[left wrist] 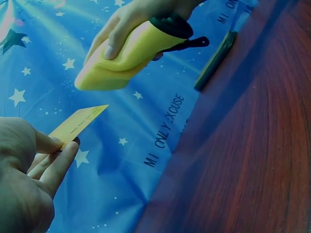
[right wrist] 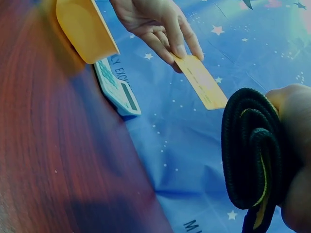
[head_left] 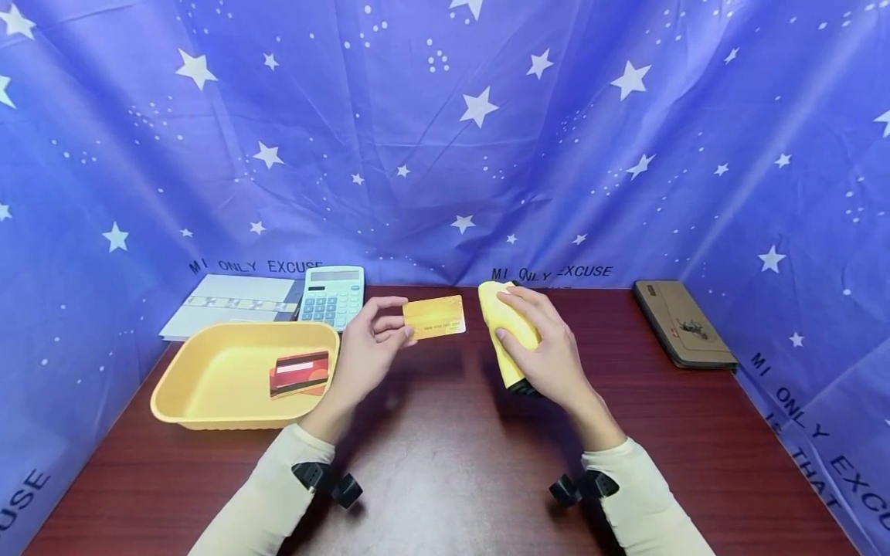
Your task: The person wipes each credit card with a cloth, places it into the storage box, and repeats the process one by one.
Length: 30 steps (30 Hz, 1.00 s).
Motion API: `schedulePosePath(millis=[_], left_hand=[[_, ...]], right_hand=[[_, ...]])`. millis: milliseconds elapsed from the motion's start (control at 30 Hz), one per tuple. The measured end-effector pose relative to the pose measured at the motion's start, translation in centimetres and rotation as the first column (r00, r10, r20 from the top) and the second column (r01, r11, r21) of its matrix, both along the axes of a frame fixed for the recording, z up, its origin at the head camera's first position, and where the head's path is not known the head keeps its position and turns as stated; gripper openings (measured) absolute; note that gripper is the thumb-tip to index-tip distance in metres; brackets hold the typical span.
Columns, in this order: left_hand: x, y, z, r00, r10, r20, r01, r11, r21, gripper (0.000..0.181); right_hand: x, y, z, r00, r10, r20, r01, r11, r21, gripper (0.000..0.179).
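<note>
Between thumb and fingers my left hand (head_left: 371, 345) pinches a gold bank card (head_left: 434, 317) by its left end, raised above the table. My right hand (head_left: 549, 347) grips a folded yellow cloth (head_left: 507, 324) just to the right of the card, a short gap apart from it. Seen end-on in the right wrist view, the cloth's dark edging (right wrist: 250, 145) shows rolled layers. A dark hanging loop (left wrist: 192, 43) sticks out from the cloth in the left wrist view. Red and orange cards (head_left: 300, 372) lie in the yellow basket (head_left: 208, 413) left of my left hand.
Behind the basket are a pale blue calculator (head_left: 334, 297) and a white-grey box or book (head_left: 229, 300). A brown wallet-like case (head_left: 684, 324) lies at the table's far right. A starry blue curtain (head_left: 417, 139) hangs along the dark red wooden table (head_left: 445, 463).
</note>
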<state>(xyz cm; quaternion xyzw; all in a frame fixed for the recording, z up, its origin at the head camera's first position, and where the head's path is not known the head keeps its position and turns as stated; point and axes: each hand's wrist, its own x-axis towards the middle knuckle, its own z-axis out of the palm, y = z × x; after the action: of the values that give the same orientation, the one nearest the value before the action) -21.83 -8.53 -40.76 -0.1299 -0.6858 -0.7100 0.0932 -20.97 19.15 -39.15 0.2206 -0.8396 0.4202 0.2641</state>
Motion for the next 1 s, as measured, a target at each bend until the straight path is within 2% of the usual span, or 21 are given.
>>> schedulePosePath(millis=[433,867,1000], left_hand=[[0.5,0.9,0.0,0.999,-0.017,0.035,0.016,1.0,0.023,0.044],[1.2,2.0,0.1,0.992,-0.104,0.07,0.092,0.984,0.151,0.046],[1.4,2.4,0.0,0.989,-0.124,0.086,0.108,0.98,0.167,0.047]], right_hand=[[0.7,-1.9,-0.6,0.999,0.045,-0.022,-0.044,0.998,0.053,0.053],[1.0,-2.7,-1.2,0.998,0.05,-0.036,-0.047,0.996,0.082,0.054],[1.2,-2.9,-1.4,0.997,0.067,-0.042,-0.062,0.993,0.105,0.054]])
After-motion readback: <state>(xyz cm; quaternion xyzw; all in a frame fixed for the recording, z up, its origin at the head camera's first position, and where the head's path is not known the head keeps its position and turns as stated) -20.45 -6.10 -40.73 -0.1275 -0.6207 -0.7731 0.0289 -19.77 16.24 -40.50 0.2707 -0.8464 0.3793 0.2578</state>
